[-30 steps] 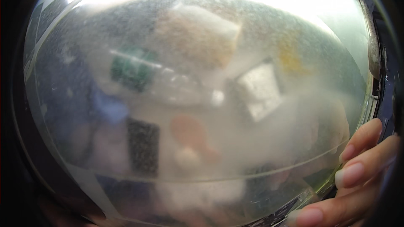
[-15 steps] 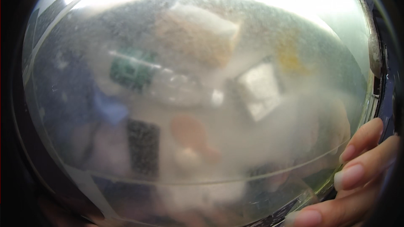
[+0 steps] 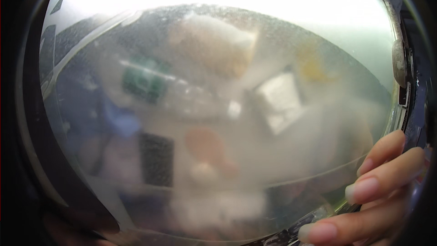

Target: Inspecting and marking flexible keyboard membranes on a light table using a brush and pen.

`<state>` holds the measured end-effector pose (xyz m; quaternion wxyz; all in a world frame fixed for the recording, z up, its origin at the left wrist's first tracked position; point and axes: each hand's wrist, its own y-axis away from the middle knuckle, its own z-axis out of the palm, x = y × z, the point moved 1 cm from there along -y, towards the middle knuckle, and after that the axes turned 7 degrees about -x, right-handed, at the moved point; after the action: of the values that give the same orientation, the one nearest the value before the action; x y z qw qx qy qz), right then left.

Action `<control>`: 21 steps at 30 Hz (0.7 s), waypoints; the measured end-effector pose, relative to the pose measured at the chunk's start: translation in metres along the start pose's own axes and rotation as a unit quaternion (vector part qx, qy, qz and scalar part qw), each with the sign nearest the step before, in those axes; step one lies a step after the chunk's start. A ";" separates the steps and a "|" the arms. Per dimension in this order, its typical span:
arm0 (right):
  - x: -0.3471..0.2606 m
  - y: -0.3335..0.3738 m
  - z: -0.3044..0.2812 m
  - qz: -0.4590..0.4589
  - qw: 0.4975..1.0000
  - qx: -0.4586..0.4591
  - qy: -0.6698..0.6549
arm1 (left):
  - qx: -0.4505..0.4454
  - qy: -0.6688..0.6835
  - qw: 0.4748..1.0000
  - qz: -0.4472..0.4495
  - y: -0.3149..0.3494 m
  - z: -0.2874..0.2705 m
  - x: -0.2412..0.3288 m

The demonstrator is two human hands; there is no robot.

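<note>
Very close in front of me, a clear curved visor (image 3: 273,164) with a hazy, scratched surface fills most of the view. At the lower right my right hand (image 3: 378,196) has its fingers curled over the visor's edge, nails toward the middle. A dim strip of my left hand (image 3: 77,237) shows at the lower left rim, beside the visor's dark frame (image 3: 68,187); its fingers are lost in shadow. Through the haze a clear plastic bottle (image 3: 195,98) with a green label lies on its side.
Blurred behind the visor are a white square thing (image 3: 280,102), a black rectangular thing (image 3: 156,159), a reddish rounded thing (image 3: 207,148), a blue thing (image 3: 122,118), a yellow patch (image 3: 314,64) and a brown-and-white package (image 3: 216,41). Bright glare covers the top.
The visor has shifted and tilted, its upper left edge moving right and down. My right hand has moved slightly left with it, still curled over the edge.
</note>
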<state>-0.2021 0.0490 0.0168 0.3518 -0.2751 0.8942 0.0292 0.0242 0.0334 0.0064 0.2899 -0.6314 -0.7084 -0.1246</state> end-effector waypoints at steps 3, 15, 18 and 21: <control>-0.001 -0.003 0.001 0.002 1.000 -0.002 0.001 | -0.012 0.014 1.000 -0.011 0.002 -0.001 -0.001; -0.004 -0.009 0.002 0.005 1.000 -0.004 0.001 | 0.064 -0.018 0.997 -0.028 0.002 0.016 0.006; -0.005 -0.010 0.002 0.004 1.000 -0.005 -0.002 | 0.072 -0.018 0.996 -0.054 0.003 0.004 0.004; -0.004 -0.012 0.002 0.007 1.000 -0.007 -0.003 | 0.074 -0.018 0.993 -0.090 -0.002 0.014 0.015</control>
<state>-0.1926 0.0412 0.0195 0.3520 -0.2715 0.8949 0.0391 0.0177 0.0531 0.0042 0.3107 -0.5442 -0.7745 -0.0859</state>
